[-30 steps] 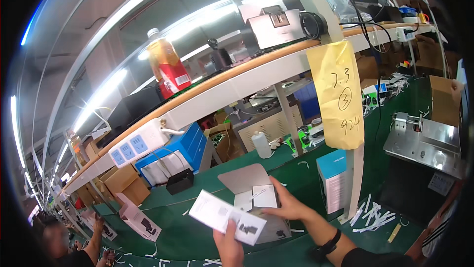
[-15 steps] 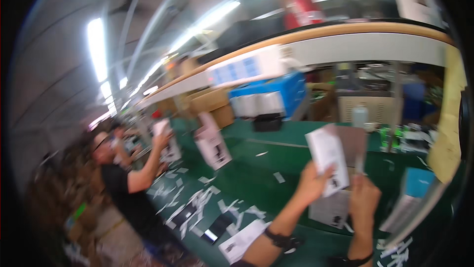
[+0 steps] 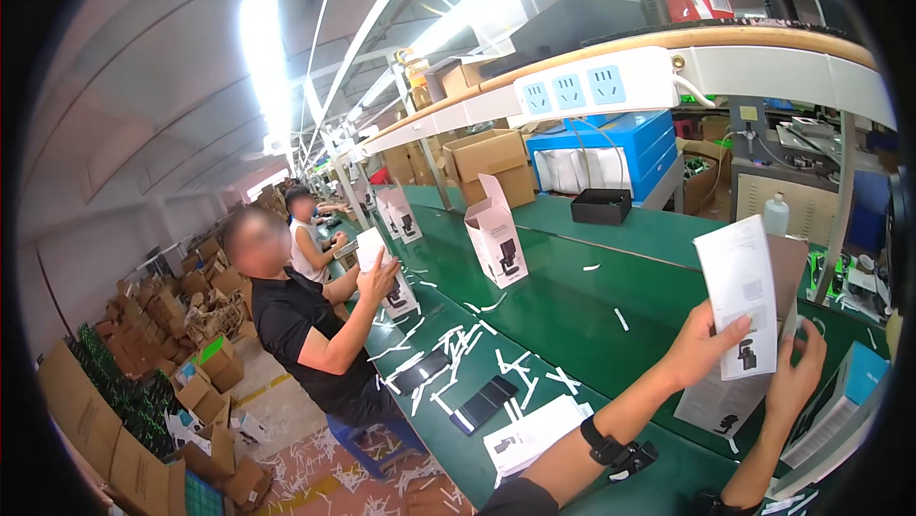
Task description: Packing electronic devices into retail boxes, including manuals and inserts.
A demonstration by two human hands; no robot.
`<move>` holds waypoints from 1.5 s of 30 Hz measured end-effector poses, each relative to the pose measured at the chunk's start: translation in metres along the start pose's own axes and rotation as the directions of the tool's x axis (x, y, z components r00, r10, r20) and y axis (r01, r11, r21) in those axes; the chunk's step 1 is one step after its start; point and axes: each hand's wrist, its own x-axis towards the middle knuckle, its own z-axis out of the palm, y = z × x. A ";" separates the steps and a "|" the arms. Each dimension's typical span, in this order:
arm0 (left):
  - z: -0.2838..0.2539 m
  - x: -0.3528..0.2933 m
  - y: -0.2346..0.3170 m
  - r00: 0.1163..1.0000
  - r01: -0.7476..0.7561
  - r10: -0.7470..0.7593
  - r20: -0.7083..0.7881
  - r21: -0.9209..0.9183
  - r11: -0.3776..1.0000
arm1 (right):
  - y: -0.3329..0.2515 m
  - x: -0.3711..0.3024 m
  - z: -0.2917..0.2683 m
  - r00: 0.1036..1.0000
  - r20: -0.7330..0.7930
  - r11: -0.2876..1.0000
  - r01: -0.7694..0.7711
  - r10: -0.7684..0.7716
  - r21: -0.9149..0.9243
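My left hand (image 3: 706,346) pinches a white printed leaflet (image 3: 739,268) with a picture of a device on it. Behind the leaflet stands a small white carton (image 3: 704,409) with its grey-brown flap (image 3: 788,266) raised. The fingers of my right hand (image 3: 800,368) are curled at the carton's upper right edge by that flap; the leaflet partly hides the contact. Left of my forearm lies a stack of similar leaflets (image 3: 542,425). Two dark flat rectangular pieces (image 3: 485,403) rest beyond it among white paper strips (image 3: 515,363).
On the green bench (image 3: 572,311), an open carton (image 3: 496,241) stands upright. A co-worker (image 3: 320,325) at left holds a leaflet above another carton (image 3: 399,298). Behind are a blue box (image 3: 654,158), a black tray (image 3: 601,206) and a power strip (image 3: 601,86). A blue-and-white stack (image 3: 844,401) stands right.
The view has turned left, so my hands and the bench things appear farther right. My left hand still holds the leaflet in front of the carton, and my right hand stays at its edge.
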 end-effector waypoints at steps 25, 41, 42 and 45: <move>0.054 0.009 -0.024 1.000 0.009 -0.008 -0.004 0.550 0.835 | 0.019 0.009 0.000 0.955 0.268 0.762 -0.267 0.127 0.590; 0.070 0.005 -0.025 0.995 0.053 -0.069 0.077 0.196 0.979 | 0.038 0.013 -0.027 0.900 0.315 0.859 -0.401 0.303 0.319; 0.070 0.006 -0.025 0.992 0.021 -0.054 0.113 0.276 0.961 | 0.037 0.012 -0.027 0.900 0.314 0.860 -0.399 0.302 0.318; 0.068 0.009 -0.030 0.994 -0.097 0.065 0.089 0.423 0.901 | 0.032 0.013 -0.029 0.902 0.293 0.856 -0.405 0.317 0.322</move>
